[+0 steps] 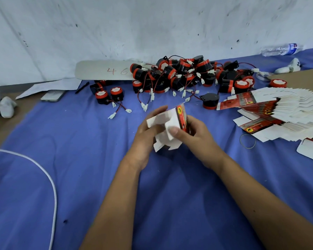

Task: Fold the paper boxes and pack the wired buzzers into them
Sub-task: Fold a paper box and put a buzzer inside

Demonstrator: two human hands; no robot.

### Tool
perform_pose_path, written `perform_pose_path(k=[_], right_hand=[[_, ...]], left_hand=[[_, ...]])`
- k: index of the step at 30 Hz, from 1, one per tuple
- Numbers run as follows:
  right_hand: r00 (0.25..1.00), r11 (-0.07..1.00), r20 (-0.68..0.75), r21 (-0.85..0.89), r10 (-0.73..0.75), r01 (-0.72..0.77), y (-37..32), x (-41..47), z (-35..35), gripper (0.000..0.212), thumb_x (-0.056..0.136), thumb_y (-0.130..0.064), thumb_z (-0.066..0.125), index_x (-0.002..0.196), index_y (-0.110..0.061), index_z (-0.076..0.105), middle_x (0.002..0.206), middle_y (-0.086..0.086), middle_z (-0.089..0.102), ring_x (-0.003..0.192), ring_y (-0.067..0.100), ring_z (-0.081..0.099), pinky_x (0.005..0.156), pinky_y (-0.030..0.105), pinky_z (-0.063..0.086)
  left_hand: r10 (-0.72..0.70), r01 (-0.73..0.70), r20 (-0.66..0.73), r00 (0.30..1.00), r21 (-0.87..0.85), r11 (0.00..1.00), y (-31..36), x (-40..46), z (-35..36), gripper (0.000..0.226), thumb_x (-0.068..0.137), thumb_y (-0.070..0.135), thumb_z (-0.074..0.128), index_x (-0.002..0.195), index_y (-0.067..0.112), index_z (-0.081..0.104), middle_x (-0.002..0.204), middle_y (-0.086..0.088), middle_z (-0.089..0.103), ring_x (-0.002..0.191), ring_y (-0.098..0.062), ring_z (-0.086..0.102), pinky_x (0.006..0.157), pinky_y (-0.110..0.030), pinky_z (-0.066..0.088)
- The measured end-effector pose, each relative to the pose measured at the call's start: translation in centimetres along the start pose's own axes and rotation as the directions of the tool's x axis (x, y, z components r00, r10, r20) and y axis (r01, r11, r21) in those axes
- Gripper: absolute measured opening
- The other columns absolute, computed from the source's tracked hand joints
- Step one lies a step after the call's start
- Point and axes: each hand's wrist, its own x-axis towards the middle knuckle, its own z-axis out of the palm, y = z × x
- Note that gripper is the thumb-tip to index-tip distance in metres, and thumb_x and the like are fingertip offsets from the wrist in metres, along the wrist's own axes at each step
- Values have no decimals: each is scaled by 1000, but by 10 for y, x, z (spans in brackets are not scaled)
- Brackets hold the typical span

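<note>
While first paper box [167,128] half-erected, flaps loose: gripped by left hand [146,136] and right hand [194,135]; buzzer pile [184,74] far, flat box stack [278,112] right, unpacked.

left hand [145,136], right hand [197,136], fingers curled, gripping

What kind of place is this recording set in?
Probably a makeshift packing spot for small-batch hand assembly: a blue cloth as work surface, a pile of wired buzzers, a fanned stack of flat boxes, and both hands folding one box.
</note>
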Motion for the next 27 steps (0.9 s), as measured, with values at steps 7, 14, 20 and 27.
perform_pose_path(k=[7, 14, 20, 27], right_hand=[[965, 988, 262, 138, 32, -70, -6, -4, 0, 84, 63, -72, 80, 123, -17, 58, 105, -12, 72, 100, 9, 69, 80, 24, 55], [947, 999, 320, -11, 37, -35, -11, -7, 2, 70, 70, -16, 90, 129, -19, 52, 117, -7, 67, 107, 9, 66, 88, 24, 53], [969, 997, 246, -73, -3, 21, -10, -7, 5, 64, 70, -28, 91, 123, -30, 55, 109, -16, 68, 102, 9, 66, 89, 27, 55], [988, 977, 23, -146, -150, 152, -6, -7, 10, 79, 65, -51, 88, 128, -26, 47, 107, -12, 65, 101, 12, 65, 77, 28, 57]], left_hand=[[-76, 109, 272, 959, -108, 988, -3, -6, -3, 87, 74, 33, 87, 151, 39, 47, 138, -11, 60, 126, -33, 60, 107, -52, 49], [-22, 19, -79, 997, -44, 999, -1, -2, 12, 53, 86, 23, 59, 139, 19, 57, 127, -23, 61, 112, -44, 61, 99, -66, 49], [-61, 53, -143, 988, -62, 997, 4, -2, 13, 35, 101, 8, 53, 134, 19, 60, 124, -20, 59, 113, -42, 59, 103, -73, 44], [-20, 19, 21, 1000, 18, 1000, 6, -5, 6, 60, 86, 14, 60, 145, 18, 49, 139, -21, 61, 126, -44, 61, 105, -68, 47]])
